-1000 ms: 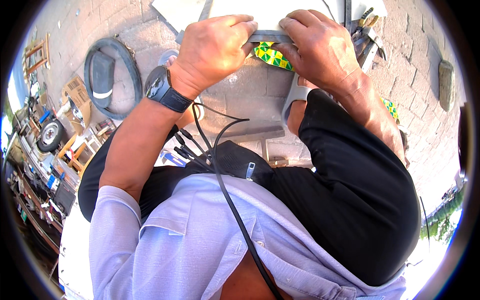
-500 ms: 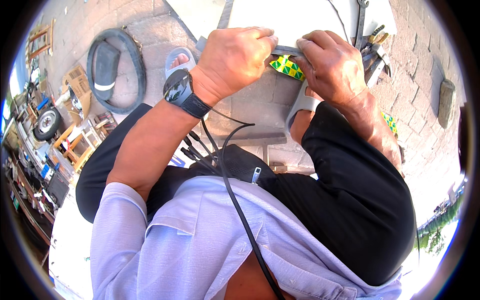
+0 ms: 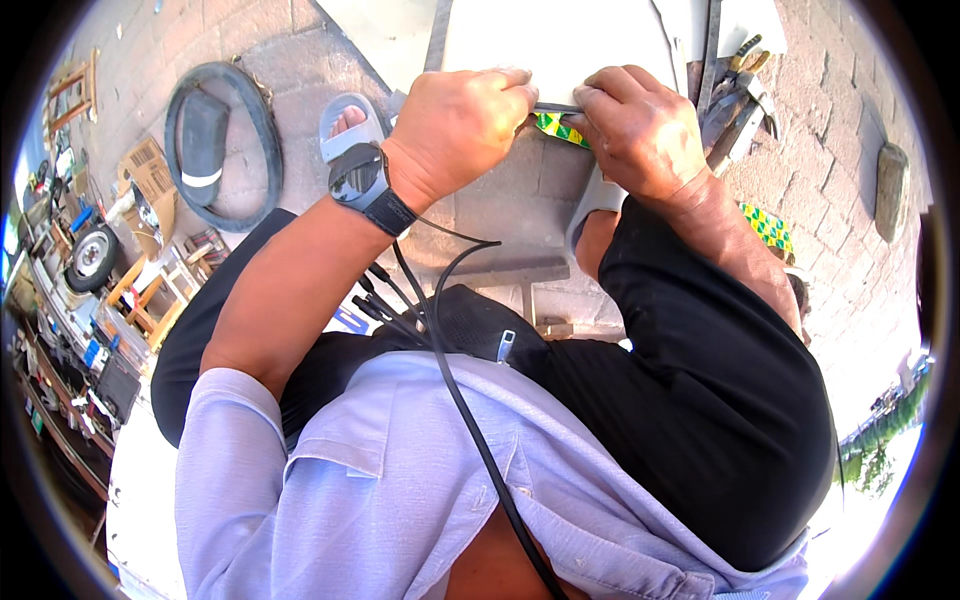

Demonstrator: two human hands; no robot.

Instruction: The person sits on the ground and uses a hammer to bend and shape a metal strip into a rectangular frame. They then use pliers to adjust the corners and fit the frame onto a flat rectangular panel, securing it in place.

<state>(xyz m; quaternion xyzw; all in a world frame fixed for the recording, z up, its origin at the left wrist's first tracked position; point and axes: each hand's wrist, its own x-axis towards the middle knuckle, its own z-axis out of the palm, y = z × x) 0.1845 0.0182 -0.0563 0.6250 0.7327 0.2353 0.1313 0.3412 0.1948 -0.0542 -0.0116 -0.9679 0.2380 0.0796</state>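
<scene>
Head view shows your left hand (image 3: 455, 125) and right hand (image 3: 635, 125) both closed, pinching a thin dark strip (image 3: 556, 107) between them along the near edge of a pale sheet (image 3: 555, 40), likely to steady it; beyond lies brick paving (image 3: 850, 120).

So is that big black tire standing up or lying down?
Lying down. The black tire rests flat on the brick paving, its whole round ring showing from above.

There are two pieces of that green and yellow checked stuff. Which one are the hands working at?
The piece at the top, pinched between the left hand and right hand under the pale sheet's edge. The other piece lies untouched on the paving beside the right forearm.
</scene>
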